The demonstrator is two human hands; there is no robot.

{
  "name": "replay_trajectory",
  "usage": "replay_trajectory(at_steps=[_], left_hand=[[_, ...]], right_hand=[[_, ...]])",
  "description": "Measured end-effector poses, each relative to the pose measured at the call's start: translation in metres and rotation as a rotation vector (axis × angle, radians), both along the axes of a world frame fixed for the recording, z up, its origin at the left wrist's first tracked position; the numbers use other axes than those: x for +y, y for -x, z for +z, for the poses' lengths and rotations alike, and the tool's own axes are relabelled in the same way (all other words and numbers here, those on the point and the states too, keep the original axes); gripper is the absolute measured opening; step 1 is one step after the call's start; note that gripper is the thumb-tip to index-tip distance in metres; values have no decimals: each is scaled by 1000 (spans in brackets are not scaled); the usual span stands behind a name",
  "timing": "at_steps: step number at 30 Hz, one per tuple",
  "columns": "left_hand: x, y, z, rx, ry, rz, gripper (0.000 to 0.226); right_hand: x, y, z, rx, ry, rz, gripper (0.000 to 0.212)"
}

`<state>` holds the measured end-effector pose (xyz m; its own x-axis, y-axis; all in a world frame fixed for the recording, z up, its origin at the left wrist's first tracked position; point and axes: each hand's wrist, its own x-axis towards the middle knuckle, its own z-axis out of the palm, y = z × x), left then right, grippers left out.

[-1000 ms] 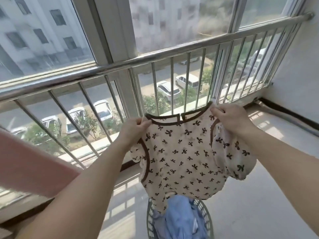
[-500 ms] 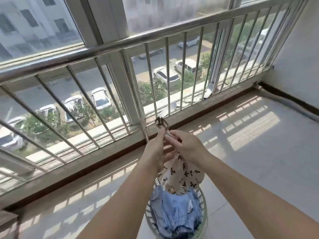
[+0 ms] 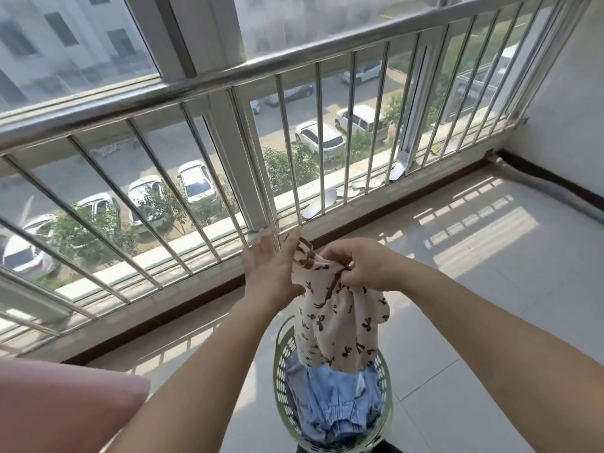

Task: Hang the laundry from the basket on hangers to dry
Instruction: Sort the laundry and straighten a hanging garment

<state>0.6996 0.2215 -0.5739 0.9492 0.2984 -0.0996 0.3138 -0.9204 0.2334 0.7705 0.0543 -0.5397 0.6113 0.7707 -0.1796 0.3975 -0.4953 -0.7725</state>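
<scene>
- While my right hand (image 3: 361,264) pinches the bunched collar of the bow-print top (image 3: 336,325), my left hand (image 3: 273,266) lies flat and open against it, gripping nothing.
- Top hangs over the green basket (image 3: 281,384), above the blue laundry (image 3: 333,400).
- Risk: a one-handed pinch could slip and drop it back in.
- No hanger in view; fabric may stay bunched and twisted.

A steel railing (image 3: 248,68) with thin vertical bars runs across a balcony, in front of large glass windows (image 3: 75,44). Through the bars, parked white cars (image 3: 318,138) and small trees (image 3: 287,168) show far below. Sunlight stripes the pale tiled floor (image 3: 490,256). A pink cloth (image 3: 62,410) fills the lower left corner.
</scene>
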Motion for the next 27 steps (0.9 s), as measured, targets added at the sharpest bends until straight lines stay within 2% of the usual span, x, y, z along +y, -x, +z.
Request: replay_trajectory(at_steps=[3,4,5,8,11,14,16,19,22,25,27], left_hand=[[8,-3,-4,74,-28,-143,30],[10,-4,-4,95,-24,-183,17],[10,-4,-6,113,11,-214,14],[6,-1,-11,129,223,-214,27],[-1,1,-16,108,259,-211,17],[-4,3,-18,71,255,-222,8],[-3,6,-19,63,239,-228,8],[-1,12,-25,69,205,-244,7],[0,18,-33,65,180,-248,5],[4,22,-38,59,179,-229,5],[5,23,-40,52,188,-225,7]], right_hand=[[-8,-3,4,-58,105,69,38],[-10,-5,3,-103,153,82,36],[-12,-8,1,-162,211,89,33],[-18,-13,-11,-381,362,88,29],[-22,-14,-25,-537,413,17,28],[-25,-14,-38,-486,317,-37,28],[-27,-16,-45,-441,245,7,26],[-24,-13,-52,-386,178,105,12],[-19,-6,-57,-351,186,152,25],[-13,2,-64,-317,94,154,17],[-7,7,-70,-268,35,138,34]])
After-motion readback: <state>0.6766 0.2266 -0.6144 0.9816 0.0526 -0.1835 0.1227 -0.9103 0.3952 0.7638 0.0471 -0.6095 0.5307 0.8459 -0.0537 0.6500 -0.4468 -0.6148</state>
